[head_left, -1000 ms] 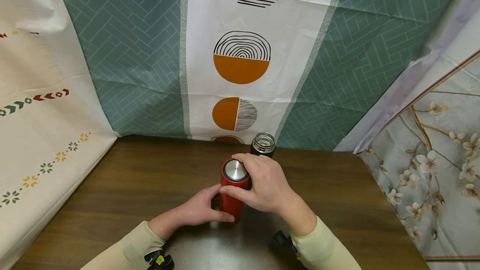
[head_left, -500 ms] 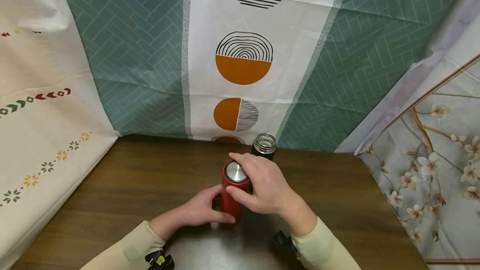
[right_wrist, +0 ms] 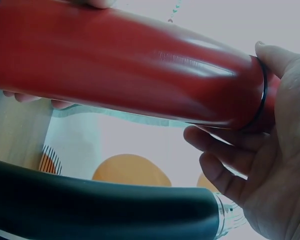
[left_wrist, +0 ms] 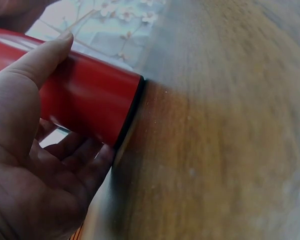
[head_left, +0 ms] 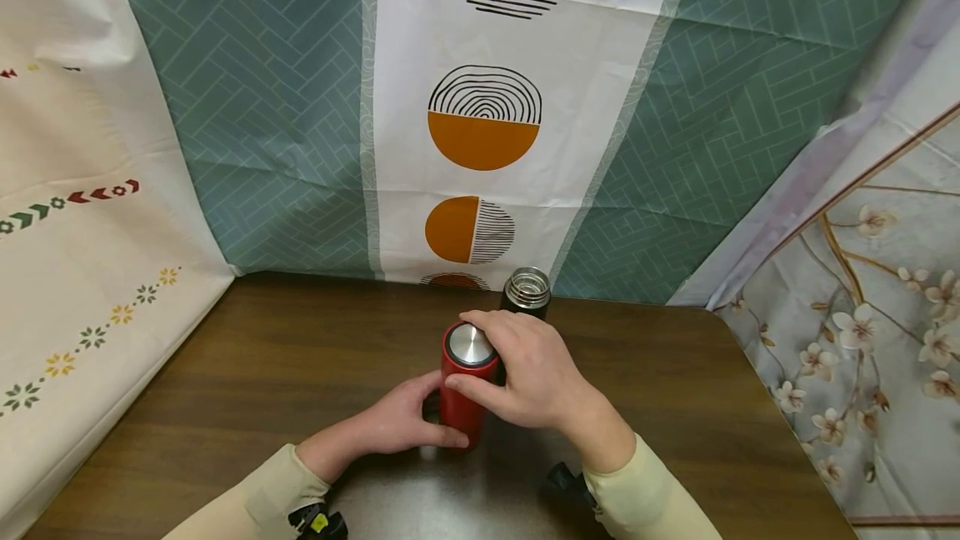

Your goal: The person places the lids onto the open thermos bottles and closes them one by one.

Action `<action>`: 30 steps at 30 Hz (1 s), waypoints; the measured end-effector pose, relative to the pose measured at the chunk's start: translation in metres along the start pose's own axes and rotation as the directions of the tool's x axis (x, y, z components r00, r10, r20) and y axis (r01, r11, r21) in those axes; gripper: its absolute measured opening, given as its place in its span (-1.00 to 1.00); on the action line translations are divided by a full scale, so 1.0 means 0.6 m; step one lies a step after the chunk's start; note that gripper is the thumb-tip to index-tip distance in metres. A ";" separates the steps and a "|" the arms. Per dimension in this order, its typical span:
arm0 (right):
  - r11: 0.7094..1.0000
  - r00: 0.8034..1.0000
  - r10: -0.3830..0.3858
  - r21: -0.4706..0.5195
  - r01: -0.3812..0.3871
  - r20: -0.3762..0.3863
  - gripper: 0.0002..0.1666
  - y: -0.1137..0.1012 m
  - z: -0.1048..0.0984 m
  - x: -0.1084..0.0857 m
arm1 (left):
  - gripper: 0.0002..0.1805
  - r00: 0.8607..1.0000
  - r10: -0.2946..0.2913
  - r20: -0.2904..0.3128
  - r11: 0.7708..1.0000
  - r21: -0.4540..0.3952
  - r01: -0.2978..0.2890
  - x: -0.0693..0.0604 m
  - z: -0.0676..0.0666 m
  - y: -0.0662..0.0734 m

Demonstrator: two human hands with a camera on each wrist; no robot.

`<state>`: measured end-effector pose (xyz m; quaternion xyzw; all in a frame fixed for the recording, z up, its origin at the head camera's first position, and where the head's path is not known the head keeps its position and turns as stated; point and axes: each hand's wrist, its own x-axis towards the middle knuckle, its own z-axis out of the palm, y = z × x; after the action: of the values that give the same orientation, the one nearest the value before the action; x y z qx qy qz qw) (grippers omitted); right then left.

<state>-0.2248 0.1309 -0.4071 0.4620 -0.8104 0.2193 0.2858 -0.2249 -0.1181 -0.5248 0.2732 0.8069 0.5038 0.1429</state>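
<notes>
A red bottle (head_left: 462, 407) with a silver-topped lid (head_left: 471, 344) stands upright on the table. My left hand (head_left: 397, 417) grips its lower body from the left, thumb across the front; in the left wrist view the fingers of that hand (left_wrist: 40, 135) curl under the red bottle (left_wrist: 90, 95) near its black base. My right hand (head_left: 536, 369) holds the lid end, thumb in front and fingers behind. The right wrist view shows the right hand (right_wrist: 270, 135) at the lid, past a black ring (right_wrist: 261, 95) on the red bottle (right_wrist: 140, 65).
Behind the right hand stands a black bottle (head_left: 527, 297) without a lid, its steel threaded mouth showing; it also lies along the bottom of the right wrist view (right_wrist: 105, 205). Patterned cloths (head_left: 285, 107) hang behind and beside the wooden table (head_left: 300, 340).
The right thumb has shifted slightly on the upper part of the red bottle. The left hand keeps its grip, and both bottles stand where they were.
</notes>
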 end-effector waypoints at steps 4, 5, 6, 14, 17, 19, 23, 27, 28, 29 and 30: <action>0.999 0.999 0.035 -0.012 -0.035 0.002 -0.19 -0.003 -0.003 0.000 | -0.19 1.000 -0.002 -0.002 1.000 -0.010 0.002 -0.001 0.000 0.001; 0.999 0.999 0.044 -0.015 -0.044 0.002 -0.18 -0.003 -0.003 0.000 | -0.19 1.000 -0.004 -0.003 1.000 -0.014 0.004 -0.001 0.000 0.001; 0.999 0.999 0.052 -0.017 -0.052 0.002 -0.18 -0.004 -0.003 0.000 | -0.19 1.000 -0.004 -0.003 1.000 -0.016 0.004 -0.001 0.000 0.002; 0.994 0.995 0.095 -0.055 -0.095 -0.016 -0.16 -0.012 -0.005 0.001 | -0.18 1.000 0.003 0.002 1.000 -0.015 -0.003 -0.001 0.000 0.000; 0.995 0.996 0.090 -0.041 -0.090 -0.008 -0.16 -0.011 -0.005 0.002 | -0.18 1.000 -0.003 -0.002 1.000 -0.020 0.003 -0.001 0.000 0.002; 0.997 0.997 0.072 -0.027 -0.072 0.001 -0.16 -0.009 -0.004 0.002 | -0.18 1.000 -0.005 -0.003 1.000 -0.021 0.005 -0.001 0.000 0.003; 1.000 1.000 0.010 -0.011 -0.010 0.014 -0.14 -0.004 -0.002 0.001 | -0.18 1.000 0.002 -0.004 1.000 -0.021 -0.002 -0.002 0.001 0.003; 0.999 0.999 -0.040 0.007 0.040 0.023 -0.18 0.001 -0.002 0.000 | -0.23 1.000 0.013 -0.004 1.000 -0.013 -0.013 -0.001 0.001 0.004; 0.999 0.999 -0.046 0.013 0.046 0.025 -0.19 0.002 -0.003 0.000 | -0.24 1.000 0.014 -0.002 1.000 -0.015 -0.014 -0.001 0.001 0.005; 0.999 0.998 -0.050 0.018 0.050 0.027 -0.20 0.003 -0.003 0.000 | -0.25 1.000 0.014 -0.001 1.000 -0.016 -0.014 -0.001 0.001 0.005; 0.999 0.998 -0.051 0.021 0.051 0.030 -0.22 0.003 -0.004 0.000 | -0.26 1.000 0.014 0.000 1.000 -0.018 -0.014 -0.001 0.001 0.006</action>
<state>-0.2257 0.1332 -0.4057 0.4886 -0.8005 0.2129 0.2743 -0.2229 -0.1169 -0.5219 0.2774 0.8005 0.5119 0.1421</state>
